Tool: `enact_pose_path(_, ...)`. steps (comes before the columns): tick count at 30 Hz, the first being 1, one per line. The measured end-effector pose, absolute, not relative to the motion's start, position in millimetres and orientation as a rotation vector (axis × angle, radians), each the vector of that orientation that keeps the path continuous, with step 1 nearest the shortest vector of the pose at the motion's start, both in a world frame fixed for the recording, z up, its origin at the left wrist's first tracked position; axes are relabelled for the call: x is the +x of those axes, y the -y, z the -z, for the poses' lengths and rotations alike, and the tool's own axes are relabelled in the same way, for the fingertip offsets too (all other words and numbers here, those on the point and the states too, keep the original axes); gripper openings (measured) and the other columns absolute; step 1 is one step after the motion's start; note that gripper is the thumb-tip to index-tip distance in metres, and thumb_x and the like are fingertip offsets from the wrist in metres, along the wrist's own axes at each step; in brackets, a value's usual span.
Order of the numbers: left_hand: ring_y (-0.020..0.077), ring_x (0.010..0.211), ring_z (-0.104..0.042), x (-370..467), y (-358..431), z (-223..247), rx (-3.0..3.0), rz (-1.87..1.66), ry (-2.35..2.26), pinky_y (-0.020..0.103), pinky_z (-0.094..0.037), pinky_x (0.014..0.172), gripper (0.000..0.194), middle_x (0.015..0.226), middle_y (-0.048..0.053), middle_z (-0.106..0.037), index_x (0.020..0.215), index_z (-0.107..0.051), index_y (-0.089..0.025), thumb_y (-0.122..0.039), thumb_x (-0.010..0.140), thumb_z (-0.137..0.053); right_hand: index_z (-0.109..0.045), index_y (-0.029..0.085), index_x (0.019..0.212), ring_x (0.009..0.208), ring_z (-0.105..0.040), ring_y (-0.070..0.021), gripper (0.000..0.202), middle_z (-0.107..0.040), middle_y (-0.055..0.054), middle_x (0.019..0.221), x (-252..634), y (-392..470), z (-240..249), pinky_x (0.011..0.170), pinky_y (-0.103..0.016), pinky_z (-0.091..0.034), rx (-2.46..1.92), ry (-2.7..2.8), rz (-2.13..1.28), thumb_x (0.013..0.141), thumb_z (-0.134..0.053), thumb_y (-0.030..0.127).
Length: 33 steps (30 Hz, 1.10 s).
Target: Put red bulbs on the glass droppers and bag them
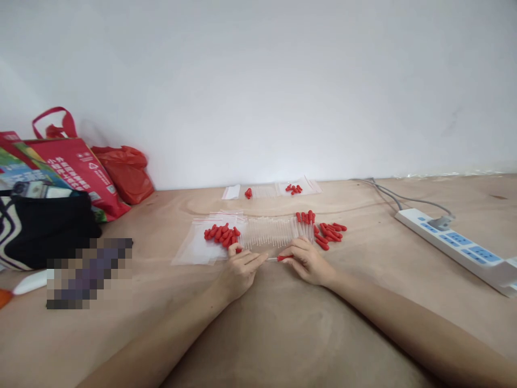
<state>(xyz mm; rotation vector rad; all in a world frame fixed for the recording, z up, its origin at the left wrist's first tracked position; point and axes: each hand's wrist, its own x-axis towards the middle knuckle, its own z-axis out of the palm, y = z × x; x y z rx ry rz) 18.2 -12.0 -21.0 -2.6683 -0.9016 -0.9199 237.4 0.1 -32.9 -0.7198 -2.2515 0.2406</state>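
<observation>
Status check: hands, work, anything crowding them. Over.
Left hand at clear tube; right hand pinching its red bulb. Tube row just beyond, loose red bulbs either side.

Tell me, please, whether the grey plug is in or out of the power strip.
In: the grey plug sits against the power strip's socketed face, its cable looping away.

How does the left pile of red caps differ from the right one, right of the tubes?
The left pile lies on clear plastic bags; the right pile lies on bare wood.
The left pile is partly hidden by the left hand; the right pile shows more openly.
Both are jumbled, slim red caps.
</observation>
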Motion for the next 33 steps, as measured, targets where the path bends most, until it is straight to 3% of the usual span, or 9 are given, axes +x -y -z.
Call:
enact_pose_path(8, 0.0116, 0.063, -0.055, 19.6, 12.4, 25.4, -2.664, 0.82, 0.914, 0.035, -0.028, 0.076, 0.034, 0.082, 0.002, -0.068, 0.1, -0.06, -0.022, -0.005, 0.082, -0.037, -0.056, 0.019, 0.085, 0.072, -0.053, -0.0127, 0.015, -0.061, -0.003, 0.078, 236.3, -2.0, 30.2, 0.072, -0.03, -0.032, -0.74, 2.32, -0.203, 0.085, -0.042, 0.024)
enact_pose_path(17, 0.0126, 0.064, -0.06, 22.6, 11.4, 21.7, -2.631, 1.024, 0.999, 0.035, -0.028, 0.08, 0.025, 0.081, 0.002, -0.069, 0.095, -0.059, -0.019, -0.011, 0.086, -0.037, -0.059, 0.02, 0.089, 0.073, -0.049, -0.0151, 0.018, -0.061, -0.004, 0.079, 236.2, -1.1, 20.5, 0.072, -0.033, -0.028, -0.819, 2.259, -0.081, 0.084, -0.044, 0.027)
enact_pose_path(24, 0.0118, 0.067, -0.063, 23.5, 10.5, 21.4, -2.576, 1.138, 1.001, 0.036, -0.027, 0.087, 0.02, 0.08, 0.001, -0.07, 0.093, -0.058, -0.019, -0.01, 0.084, -0.043, -0.059, 0.021, 0.087, 0.073, -0.051, -0.0152, 0.014, -0.063, -0.002, 0.077, 236.7, -0.5, 20.5, 0.072, -0.033, -0.028, -1.007, 2.206, -0.229, 0.083, -0.046, 0.025)
enact_pose_path(33, 0.0109, 0.067, -0.062, 23.2, 10.8, 22.6, -2.6, 1.109, 0.976, 0.036, -0.026, 0.088, 0.022, 0.082, 0.001, -0.069, 0.097, -0.057, -0.019, -0.009, 0.084, -0.044, -0.057, 0.019, 0.083, 0.072, -0.056, -0.0141, 0.011, -0.063, -0.003, 0.078, 229.1, 0.3, 26.6, 0.071, -0.03, -0.038, -0.959, 2.104, -0.494, 0.082, -0.047, 0.025)
